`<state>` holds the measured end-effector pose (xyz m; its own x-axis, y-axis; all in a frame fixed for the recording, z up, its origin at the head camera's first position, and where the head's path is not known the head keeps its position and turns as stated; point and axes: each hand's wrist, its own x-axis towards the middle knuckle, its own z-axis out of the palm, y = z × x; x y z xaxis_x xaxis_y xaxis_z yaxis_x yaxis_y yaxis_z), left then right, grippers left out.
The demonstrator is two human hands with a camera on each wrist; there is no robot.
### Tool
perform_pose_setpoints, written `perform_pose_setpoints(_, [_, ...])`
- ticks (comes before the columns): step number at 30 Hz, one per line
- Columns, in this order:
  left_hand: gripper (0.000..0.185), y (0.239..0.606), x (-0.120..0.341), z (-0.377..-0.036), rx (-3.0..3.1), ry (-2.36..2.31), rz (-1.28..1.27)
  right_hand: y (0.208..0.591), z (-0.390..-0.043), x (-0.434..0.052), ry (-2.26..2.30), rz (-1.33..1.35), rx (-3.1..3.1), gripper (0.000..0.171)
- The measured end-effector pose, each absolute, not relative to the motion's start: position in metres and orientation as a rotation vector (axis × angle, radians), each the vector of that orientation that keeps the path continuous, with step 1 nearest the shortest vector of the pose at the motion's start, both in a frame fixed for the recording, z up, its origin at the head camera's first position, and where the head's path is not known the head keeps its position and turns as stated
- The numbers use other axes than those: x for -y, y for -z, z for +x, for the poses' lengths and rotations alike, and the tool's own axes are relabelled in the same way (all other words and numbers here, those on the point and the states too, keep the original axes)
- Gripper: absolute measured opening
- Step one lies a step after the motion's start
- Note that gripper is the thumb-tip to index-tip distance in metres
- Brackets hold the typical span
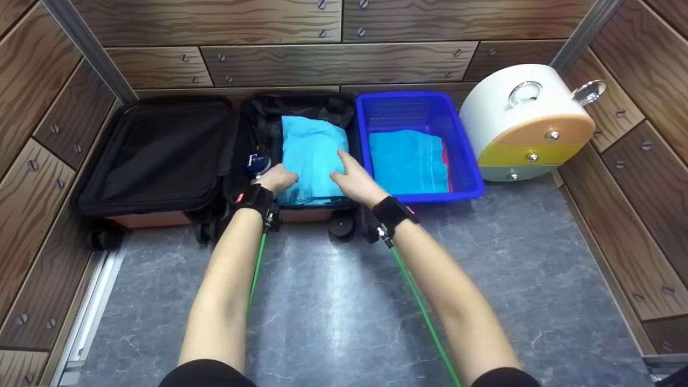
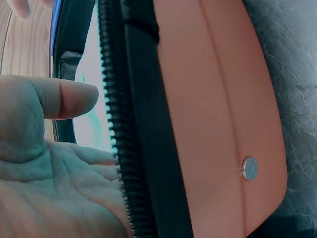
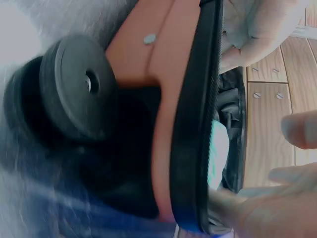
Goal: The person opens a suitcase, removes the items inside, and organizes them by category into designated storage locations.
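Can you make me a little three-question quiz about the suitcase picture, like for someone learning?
1. True or false: both hands rest on the folded turquoise cloth inside the open salmon-coloured hard-shell suitcase.
2. Where does the second turquoise cloth lie?
A. On the grey marble-patterned floor
B. In the blue plastic mesh basket
C. On the white round drawer cabinet
3. Fill in: the small dark round tin lies in the suitcase just beyond the ____ hand.

Key
1. True: the left hand and right hand lie on it, fingers fairly straight.
2. B
3. left
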<state>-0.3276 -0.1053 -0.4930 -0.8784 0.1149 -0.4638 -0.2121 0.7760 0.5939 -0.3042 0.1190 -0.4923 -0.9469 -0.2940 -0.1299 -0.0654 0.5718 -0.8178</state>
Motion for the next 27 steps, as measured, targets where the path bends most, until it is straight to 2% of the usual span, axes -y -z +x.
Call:
perform_pose_setpoints(2, [0.061, 0.494, 0.105, -0.329, -2.48, -0.881, -0.071, 0.494, -0.305, -0.115, 1.285, -0.229, -2.528, 0.073])
perform_pose_setpoints(10, [0.064, 0.494, 0.103, -0.326, -2.381, -0.917, -0.047, 0.493, -0.313, -0.104, 1.387, 0.067, -2.347, 0.08])
perform_pose_setpoints(14, [0.042, 0.497, 0.102, -0.324, -2.387, -0.947, -0.035, 0.497, -0.315, -0.104, 1.497, 0.139, -2.328, 0.079])
perform_pose_setpoints(18, [0.038, 0.499, 0.1, -0.324, -2.392, -0.964, -0.05, 0.501, -0.316, -0.106, 1.669, 0.239, -2.237, 0.083])
perform_pose_setpoints(21, [0.034, 0.502, 0.1, -0.324, -2.348, -1.028, -0.087, 0.502, -0.315, -0.105, 1.769, 0.315, -2.123, 0.076])
perform_pose_setpoints(24, [0.025, 0.504, 0.1, -0.325, -2.32, -1.062, -0.118, 0.503, -0.314, -0.103, 1.823, 0.325, -2.038, 0.056])
perform_pose_setpoints(27, [0.032, 0.505, 0.1, -0.326, -2.3, -1.059, -0.098, 0.505, -0.314, -0.099, 1.857, 0.336, -2.001, 0.046])
